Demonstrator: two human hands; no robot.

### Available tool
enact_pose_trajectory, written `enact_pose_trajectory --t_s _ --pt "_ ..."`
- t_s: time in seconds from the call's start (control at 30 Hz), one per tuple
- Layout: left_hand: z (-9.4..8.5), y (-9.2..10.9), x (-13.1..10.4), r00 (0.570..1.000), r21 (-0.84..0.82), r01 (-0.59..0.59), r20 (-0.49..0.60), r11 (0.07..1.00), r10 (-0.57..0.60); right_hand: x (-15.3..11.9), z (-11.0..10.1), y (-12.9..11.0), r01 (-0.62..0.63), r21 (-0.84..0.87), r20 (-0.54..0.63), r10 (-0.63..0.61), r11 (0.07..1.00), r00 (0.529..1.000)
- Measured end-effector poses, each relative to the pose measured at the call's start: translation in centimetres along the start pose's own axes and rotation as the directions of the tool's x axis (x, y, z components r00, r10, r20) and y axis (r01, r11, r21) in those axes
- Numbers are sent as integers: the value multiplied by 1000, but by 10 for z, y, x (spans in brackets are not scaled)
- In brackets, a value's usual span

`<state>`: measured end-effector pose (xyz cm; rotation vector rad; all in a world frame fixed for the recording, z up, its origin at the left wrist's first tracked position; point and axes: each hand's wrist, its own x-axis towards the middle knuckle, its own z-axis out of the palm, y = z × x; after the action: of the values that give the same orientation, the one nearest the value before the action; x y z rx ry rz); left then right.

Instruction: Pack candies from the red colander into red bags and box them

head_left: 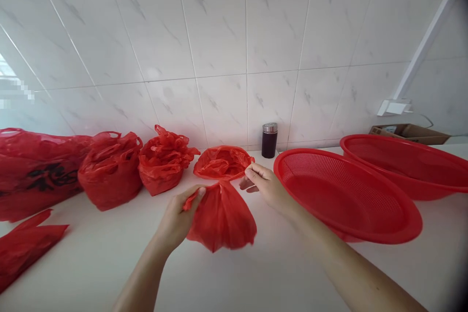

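Thin red plastic fills the space between my hands. My left hand is closed, gripping the upper left corner of a red plastic bag that hangs creased and spread out just above the white table. Right behind it, an open, crumpled red plastic bag mouth shows its folds; whether this is part of the same bag, I cannot tell. My right hand pinches red plastic at the right edge of that mouth between thumb and forefinger, with its other fingers loosely curled.
Filled red bags stand to the left: a crumpled one, another and a large one with black lettering. A flat red bag lies in front. Rightward are two red baskets, a cardboard box and a dark silver-topped container.
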<state>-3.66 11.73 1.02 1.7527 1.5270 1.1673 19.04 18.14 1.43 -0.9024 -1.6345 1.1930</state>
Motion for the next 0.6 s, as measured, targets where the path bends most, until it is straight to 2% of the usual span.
enact_pose_trajectory --t_s 0.13,0.23,0.3,0.37,0.43,0.53,0.6 --pt "5 -35 -19 978 -136 98 -170 986 -120 6 8 39 -4 11 -222 6 1000 975" --pt "23 -51 -19 922 -295 135 -313 946 -229 9 28 63 56 -69 -310 -75 996 948" --pt "39 -58 -14 865 -339 121 -425 933 -267 10 45 75 94 -221 -309 -162 971 937" --pt "52 -61 -7 817 -304 99 -519 948 -251 10 61 85 126 -382 -244 -232 915 942" --pt "60 -62 -1 789 -237 93 -575 967 -217 11 73 95 143 -465 -173 -248 873 953" --pt "61 -64 3 788 -143 120 -589 983 -181 13 81 107 118 -491 -140 -212 863 967" --pt "56 -69 4 809 -60 161 -564 985 -166 15 78 111 92 -505 -152 -194 858 969"
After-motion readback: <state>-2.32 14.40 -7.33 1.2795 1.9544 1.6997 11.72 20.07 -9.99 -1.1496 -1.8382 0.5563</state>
